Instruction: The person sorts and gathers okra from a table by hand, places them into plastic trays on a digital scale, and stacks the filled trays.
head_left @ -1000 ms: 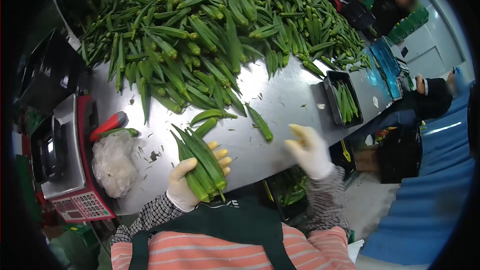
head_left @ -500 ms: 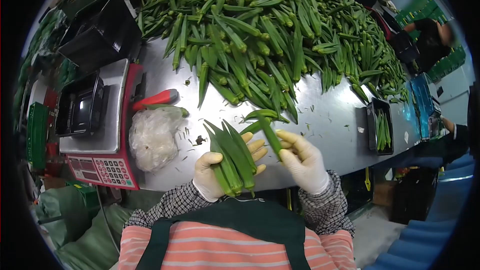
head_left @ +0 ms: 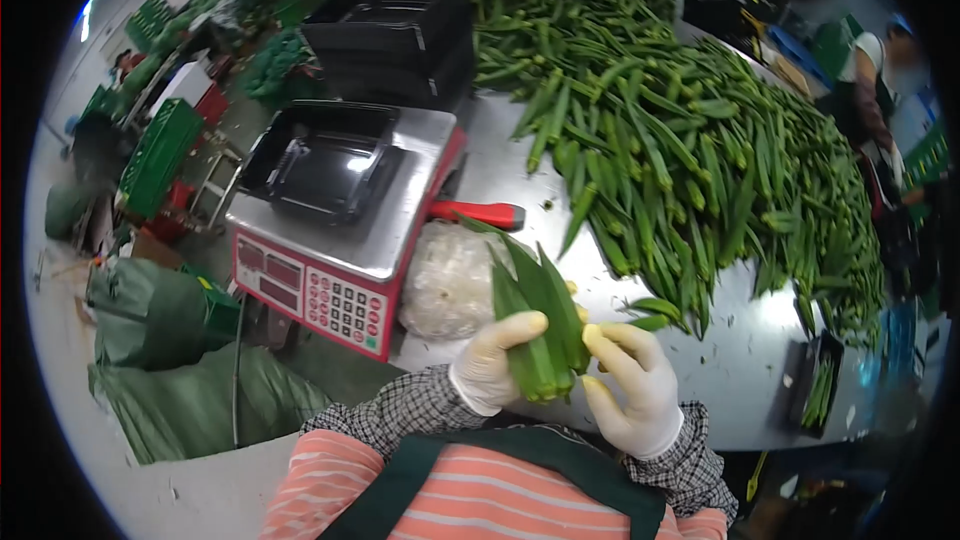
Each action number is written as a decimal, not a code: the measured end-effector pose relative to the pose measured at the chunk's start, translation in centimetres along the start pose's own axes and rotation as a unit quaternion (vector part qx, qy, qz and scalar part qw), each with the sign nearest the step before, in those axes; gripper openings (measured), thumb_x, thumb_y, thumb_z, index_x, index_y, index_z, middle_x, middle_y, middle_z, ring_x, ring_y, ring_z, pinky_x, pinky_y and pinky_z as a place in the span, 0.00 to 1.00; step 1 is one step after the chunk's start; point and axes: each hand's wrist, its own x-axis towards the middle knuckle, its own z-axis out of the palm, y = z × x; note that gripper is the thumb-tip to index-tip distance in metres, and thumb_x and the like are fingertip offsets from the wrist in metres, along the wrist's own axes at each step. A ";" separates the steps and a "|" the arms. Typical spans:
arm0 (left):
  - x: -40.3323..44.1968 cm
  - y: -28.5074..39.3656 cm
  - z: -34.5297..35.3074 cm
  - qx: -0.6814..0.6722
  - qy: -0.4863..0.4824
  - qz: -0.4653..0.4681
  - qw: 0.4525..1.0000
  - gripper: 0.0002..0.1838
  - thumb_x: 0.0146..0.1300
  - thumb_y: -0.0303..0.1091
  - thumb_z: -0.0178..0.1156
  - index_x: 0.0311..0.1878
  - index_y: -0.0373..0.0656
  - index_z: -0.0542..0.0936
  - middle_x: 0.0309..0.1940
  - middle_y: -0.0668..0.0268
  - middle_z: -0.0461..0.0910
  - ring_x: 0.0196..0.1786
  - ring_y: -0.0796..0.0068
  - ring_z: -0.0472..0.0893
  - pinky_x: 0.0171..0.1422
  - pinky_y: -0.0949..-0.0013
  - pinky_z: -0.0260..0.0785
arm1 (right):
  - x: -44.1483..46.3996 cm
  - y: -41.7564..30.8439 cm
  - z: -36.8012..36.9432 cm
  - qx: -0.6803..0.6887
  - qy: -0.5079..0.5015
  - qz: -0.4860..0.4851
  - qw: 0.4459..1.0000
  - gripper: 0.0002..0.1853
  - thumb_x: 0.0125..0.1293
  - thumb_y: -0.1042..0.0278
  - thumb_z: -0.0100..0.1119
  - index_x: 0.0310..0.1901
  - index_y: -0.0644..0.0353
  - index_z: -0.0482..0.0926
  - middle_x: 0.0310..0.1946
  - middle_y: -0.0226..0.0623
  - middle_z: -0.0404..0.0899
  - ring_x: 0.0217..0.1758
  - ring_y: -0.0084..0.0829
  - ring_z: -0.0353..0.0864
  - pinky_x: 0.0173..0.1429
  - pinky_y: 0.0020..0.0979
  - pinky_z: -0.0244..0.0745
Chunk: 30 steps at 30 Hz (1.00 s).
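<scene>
My left hand, in a white glove, is closed around a small bunch of okra pods, stem ends toward me and tips pointing away. At the bunch's right side is my gloved right hand, thumb and fingers apart, fingertips at the edge of the pods; I see no pod held in it. A few loose pods lie on the metal table just beyond. The big okra heap spreads over the far side.
A red-framed scale carries a black tray at left, with stacked black trays behind. A crumpled plastic bag and a red-handled tool lie beside it. Another tray holds okra at right. A co-worker stands far right.
The view has swung left, bringing the scale nearer the middle. My right hand has brought its single pod to the bunch and its fingers have parted. My left hand still holds the bunch.
</scene>
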 end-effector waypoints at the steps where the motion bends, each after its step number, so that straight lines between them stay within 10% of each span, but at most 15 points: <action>1: -0.6 1.7 0.8 0.032 -0.013 0.050 0.998 0.26 0.57 0.33 0.58 0.58 0.37 0.66 0.45 0.55 0.76 0.49 0.64 0.77 0.56 0.63 0.71 | 0.4 0.0 0.1 0.004 0.013 -0.015 1.000 0.22 0.49 0.76 0.63 0.49 0.64 0.76 0.48 0.44 0.73 0.37 0.38 0.78 0.40 0.31 0.75; 4: -3.0 8.5 3.3 0.232 -0.034 0.273 0.933 0.31 0.51 0.39 0.61 0.57 0.37 0.66 0.41 0.54 0.77 0.46 0.65 0.78 0.50 0.63 0.73 | 1.1 1.2 0.1 -0.012 0.009 0.012 1.000 0.21 0.50 0.77 0.62 0.49 0.65 0.75 0.47 0.44 0.74 0.38 0.38 0.78 0.40 0.31 0.76; 7: -4.7 16.4 3.7 0.497 -0.008 0.454 0.740 0.34 0.50 0.34 0.65 0.60 0.35 0.64 0.47 0.58 0.73 0.47 0.69 0.76 0.52 0.68 0.69 | 1.0 2.9 -0.1 -0.014 -0.012 0.036 0.999 0.18 0.51 0.78 0.62 0.46 0.66 0.76 0.43 0.45 0.76 0.37 0.38 0.79 0.40 0.31 0.76; 10: -4.2 25.6 0.8 0.845 0.118 0.368 0.370 0.32 0.47 0.19 0.64 0.59 0.37 0.67 0.50 0.60 0.73 0.54 0.68 0.73 0.60 0.69 0.64 | 1.1 5.4 -0.5 -0.104 0.024 0.071 0.992 0.14 0.53 0.74 0.61 0.43 0.63 0.77 0.42 0.43 0.77 0.40 0.40 0.80 0.42 0.32 0.76; 12: -3.1 28.2 0.1 0.935 0.030 0.291 0.199 0.36 0.40 0.19 0.66 0.59 0.39 0.68 0.52 0.59 0.71 0.57 0.61 0.71 0.64 0.65 0.61 | 2.4 6.4 -0.8 -0.131 0.063 0.089 0.985 0.13 0.54 0.73 0.61 0.43 0.62 0.78 0.42 0.42 0.77 0.41 0.41 0.80 0.44 0.33 0.76; 14: -3.0 28.8 -0.1 0.945 0.012 0.247 0.216 0.43 0.35 0.26 0.71 0.62 0.38 0.67 0.62 0.55 0.64 0.67 0.56 0.62 0.70 0.62 0.54 | 4.1 8.2 -1.1 -0.196 0.099 0.065 0.974 0.13 0.55 0.72 0.61 0.42 0.63 0.77 0.42 0.42 0.77 0.42 0.41 0.79 0.45 0.33 0.76; 16: -4.1 27.6 2.4 0.894 0.010 0.251 0.371 0.44 0.39 0.35 0.71 0.63 0.36 0.66 0.66 0.53 0.60 0.69 0.58 0.60 0.71 0.61 0.52 | 5.5 10.6 -1.0 -0.229 0.100 0.117 0.961 0.13 0.56 0.69 0.60 0.43 0.62 0.77 0.41 0.43 0.77 0.42 0.42 0.79 0.45 0.35 0.75; 22: -7.9 22.9 3.4 0.840 -0.122 0.346 0.400 0.29 0.45 0.35 0.70 0.51 0.33 0.74 0.53 0.49 0.74 0.55 0.55 0.74 0.59 0.58 0.65 | 9.7 14.5 2.3 -0.374 -0.006 0.228 0.899 0.39 0.52 0.49 0.65 0.57 0.70 0.64 0.47 0.52 0.72 0.51 0.51 0.71 0.55 0.44 0.69; 30: -6.0 10.8 -3.7 0.698 -0.223 0.253 0.631 0.22 0.51 0.28 0.68 0.50 0.35 0.76 0.48 0.54 0.77 0.50 0.55 0.77 0.54 0.60 0.69 | 8.6 14.9 4.0 -0.381 -0.048 0.169 0.908 0.39 0.49 0.63 0.63 0.62 0.69 0.60 0.50 0.50 0.70 0.57 0.48 0.65 0.61 0.45 0.62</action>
